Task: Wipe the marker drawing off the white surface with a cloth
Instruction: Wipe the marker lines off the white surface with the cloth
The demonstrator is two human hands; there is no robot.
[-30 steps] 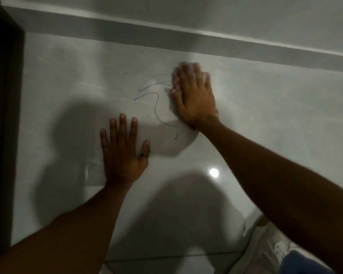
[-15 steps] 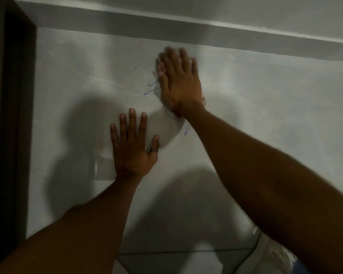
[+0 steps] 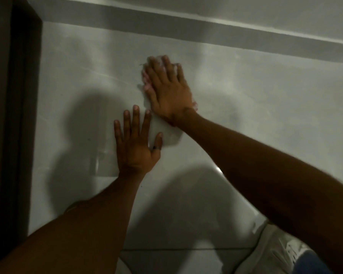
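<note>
My right hand (image 3: 169, 93) flat, fingers spread, pressed on mostly hidden pinkish cloth (image 3: 146, 79), left hand (image 3: 136, 148) splayed empty on white surface (image 3: 265, 99), drawing unseen beneath.

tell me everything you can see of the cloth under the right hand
The cloth is almost wholly hidden under the flat right hand. Only pale pinkish, soft-looking edges show: beside the fingers on the left, between the fingertips at the top, and a scrap near the wrist. It lies pressed against the white surface. Its full shape cannot be told.
</note>
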